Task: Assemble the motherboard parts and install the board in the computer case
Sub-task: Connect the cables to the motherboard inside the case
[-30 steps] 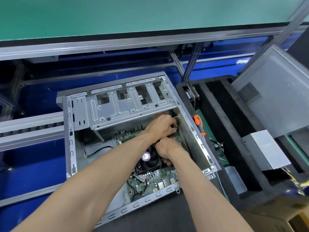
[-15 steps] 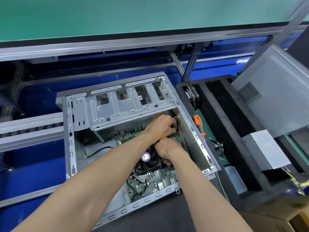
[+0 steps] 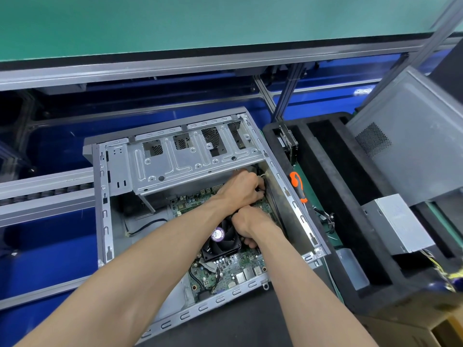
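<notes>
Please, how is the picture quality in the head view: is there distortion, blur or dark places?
Head view: wide-angle lens bends the straight rails of the conveyor frame; focus is fairly sharp on the computer case and the fan; soft even light, no strong glare; deep shadow under the drive cage hides what the left hand and right hand hold.

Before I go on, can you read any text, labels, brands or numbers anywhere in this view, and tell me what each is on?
None can be read.
Round purple sticker on the CPU fan: print too blurred.
Motherboard markings: too small.
Power supply side: faint marks, unreadable.
Orange-handled screwdriver: no text visible.
</notes>
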The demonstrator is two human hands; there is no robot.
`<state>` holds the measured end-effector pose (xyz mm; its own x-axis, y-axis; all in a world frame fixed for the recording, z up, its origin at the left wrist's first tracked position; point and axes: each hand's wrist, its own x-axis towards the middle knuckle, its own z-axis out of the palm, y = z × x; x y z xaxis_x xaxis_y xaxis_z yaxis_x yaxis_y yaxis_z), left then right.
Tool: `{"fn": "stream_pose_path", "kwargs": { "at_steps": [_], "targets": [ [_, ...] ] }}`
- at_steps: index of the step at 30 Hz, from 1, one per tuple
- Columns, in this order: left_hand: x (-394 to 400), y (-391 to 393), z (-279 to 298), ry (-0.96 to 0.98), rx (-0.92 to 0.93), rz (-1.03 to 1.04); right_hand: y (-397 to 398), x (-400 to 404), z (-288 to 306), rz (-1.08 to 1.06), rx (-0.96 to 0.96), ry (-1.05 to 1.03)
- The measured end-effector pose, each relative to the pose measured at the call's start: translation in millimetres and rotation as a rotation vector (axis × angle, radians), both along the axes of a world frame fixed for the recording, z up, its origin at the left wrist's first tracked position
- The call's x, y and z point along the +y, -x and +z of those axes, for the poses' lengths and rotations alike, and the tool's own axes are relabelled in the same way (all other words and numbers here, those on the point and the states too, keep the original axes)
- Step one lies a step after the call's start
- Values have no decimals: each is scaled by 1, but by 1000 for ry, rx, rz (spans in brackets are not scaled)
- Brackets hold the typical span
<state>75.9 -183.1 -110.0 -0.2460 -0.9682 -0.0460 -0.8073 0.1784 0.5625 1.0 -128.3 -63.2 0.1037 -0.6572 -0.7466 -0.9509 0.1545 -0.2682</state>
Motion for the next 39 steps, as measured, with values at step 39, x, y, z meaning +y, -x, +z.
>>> {"fn": "stream_pose_path", "kwargs": {
  "at_steps": [39],
  "targets": [
    [3,-1,7,-36,23,-3,0,-2,-3,12,21,-9]
  ]
}}
